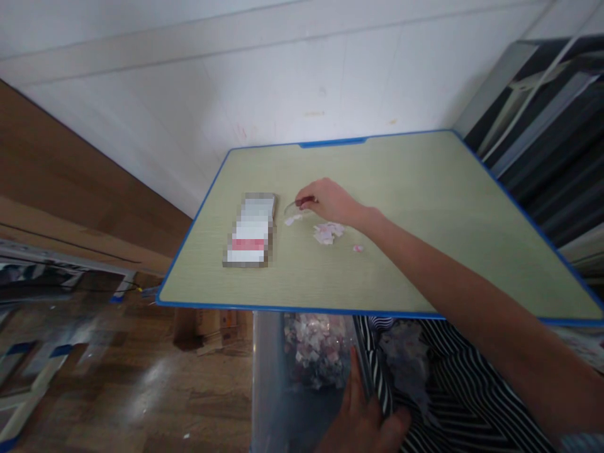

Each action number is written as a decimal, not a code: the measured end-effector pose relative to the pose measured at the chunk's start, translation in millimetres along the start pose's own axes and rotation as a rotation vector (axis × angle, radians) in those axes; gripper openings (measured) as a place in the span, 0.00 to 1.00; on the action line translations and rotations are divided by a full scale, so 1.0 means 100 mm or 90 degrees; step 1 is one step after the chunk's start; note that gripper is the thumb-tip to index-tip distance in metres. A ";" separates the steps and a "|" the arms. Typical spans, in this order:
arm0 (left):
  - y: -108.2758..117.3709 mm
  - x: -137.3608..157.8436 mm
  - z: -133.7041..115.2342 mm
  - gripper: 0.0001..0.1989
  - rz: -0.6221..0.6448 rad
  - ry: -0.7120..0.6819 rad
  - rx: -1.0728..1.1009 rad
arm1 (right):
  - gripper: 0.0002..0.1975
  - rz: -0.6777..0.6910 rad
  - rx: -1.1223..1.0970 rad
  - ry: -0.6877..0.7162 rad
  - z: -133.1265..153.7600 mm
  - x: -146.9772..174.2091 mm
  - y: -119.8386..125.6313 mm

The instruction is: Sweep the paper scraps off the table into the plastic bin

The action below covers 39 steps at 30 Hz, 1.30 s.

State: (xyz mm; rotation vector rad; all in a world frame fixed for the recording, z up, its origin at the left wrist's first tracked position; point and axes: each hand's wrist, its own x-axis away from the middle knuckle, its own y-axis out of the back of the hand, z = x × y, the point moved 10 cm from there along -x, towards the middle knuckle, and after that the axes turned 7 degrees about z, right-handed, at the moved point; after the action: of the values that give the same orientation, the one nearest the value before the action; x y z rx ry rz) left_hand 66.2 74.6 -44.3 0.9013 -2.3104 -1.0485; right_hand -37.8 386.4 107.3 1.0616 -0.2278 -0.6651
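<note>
My right hand (323,198) is over the pale green tabletop (415,182), its fingers closed on a small curved translucent piece with a dark red edge (304,201). White paper scraps (293,219) lie just below that piece. A small pile of pinkish-white torn paper (328,232) is under my wrist, and one pink scrap (358,248) lies apart to its right. Below the table edge, my left hand (363,412) grips the rim of a clear plastic bin (268,377), index finger stretched along its inner side. Many paper scraps (316,340) fill the bin's far end.
A phone-like slab (250,229), blurred out, lies left on the table. Blue trim (292,309) runs round the tabletop. A white wall (283,94) stands behind, dark stacked panels (557,119) at right. Striped cloth (453,377) with scraps covers my lap. A cardboard box (207,327) sits below.
</note>
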 end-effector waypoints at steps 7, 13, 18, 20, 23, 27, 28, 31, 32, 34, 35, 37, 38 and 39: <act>0.08 -0.02 -0.08 0.19 -0.003 -0.018 -0.018 | 0.11 0.156 0.056 0.094 0.38 0.12 -0.25; 0.17 0.00 -0.16 0.13 0.002 -0.052 -0.042 | 0.12 0.235 0.138 0.205 0.72 0.38 -0.37; 0.23 -0.03 -0.17 0.11 0.008 -0.029 -0.064 | 0.14 0.270 0.216 0.244 0.86 0.62 -0.36; 0.25 -0.04 -0.19 0.10 0.003 -0.031 -0.085 | 0.14 0.255 0.236 0.234 0.86 0.63 -0.30; 0.26 -0.06 -0.20 0.10 0.001 -0.031 -0.087 | 0.14 0.165 0.250 0.170 0.77 0.48 -0.14; 0.30 -0.05 -0.22 0.11 -0.018 -0.042 -0.083 | 0.16 0.055 0.263 0.076 0.57 0.19 -0.05; 0.31 -0.05 -0.23 0.10 -0.028 -0.049 -0.087 | 0.16 0.051 0.270 0.063 0.53 0.14 -0.07; 0.33 -0.04 -0.23 0.09 -0.045 -0.055 -0.101 | 0.15 0.067 0.287 0.045 0.48 0.06 -0.15; 0.33 -0.04 -0.24 0.09 -0.045 -0.057 -0.104 | 0.15 0.078 0.292 0.046 0.48 0.06 -0.17; 0.32 -0.04 -0.24 0.10 -0.044 -0.059 -0.104 | 0.14 0.099 0.306 0.059 0.51 0.12 -0.20; 0.31 -0.04 -0.24 0.11 -0.039 -0.056 -0.100 | 0.14 0.109 0.316 0.067 0.54 0.17 -0.20; 0.28 -0.05 -0.22 0.11 -0.021 -0.043 -0.090 | 0.15 0.128 0.334 0.081 0.59 0.28 -0.20; 0.27 -0.05 -0.21 0.11 -0.014 -0.037 -0.086 | 0.15 0.138 0.341 0.083 0.60 0.34 -0.20; 0.26 -0.05 -0.20 0.12 -0.009 -0.034 -0.086 | 0.15 0.149 0.346 0.081 0.61 0.38 -0.20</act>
State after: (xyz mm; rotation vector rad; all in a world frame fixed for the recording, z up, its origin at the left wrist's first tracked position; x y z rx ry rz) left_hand 72.8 81.3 -12.7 0.8463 -2.2485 -1.2325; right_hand -44.5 312.5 114.3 1.5634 -0.4294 -0.3239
